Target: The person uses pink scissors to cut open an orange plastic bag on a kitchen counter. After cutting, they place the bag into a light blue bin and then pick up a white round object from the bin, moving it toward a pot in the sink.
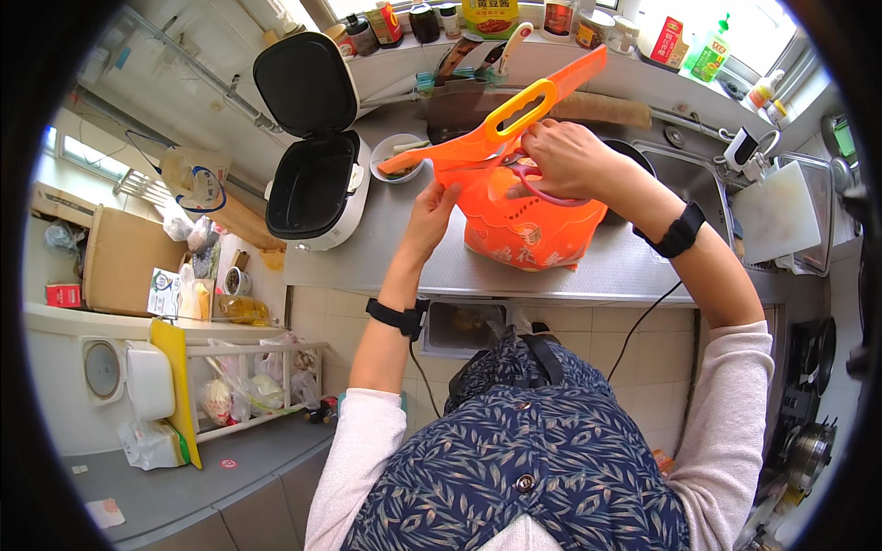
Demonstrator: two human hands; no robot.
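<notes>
An orange printed plastic bag stands on the metal counter before me. My right hand grips the red-handled scissors, whose blades lie across the bag's upper part and point left. My left hand pinches the bag's film at its upper left, just below the blade tips. Above the blades, the bag's top strip slants up to the right, with a yellow plastic carry handle set in it. At its left the strip still looks joined to the bag; my right hand hides part of the cut line.
Left of the bag, a white cooker stands with its lid up, beside a bowl of food. A sink and a white cutting board are at the right. Knives and several bottles line the back. A bin sits below the counter edge.
</notes>
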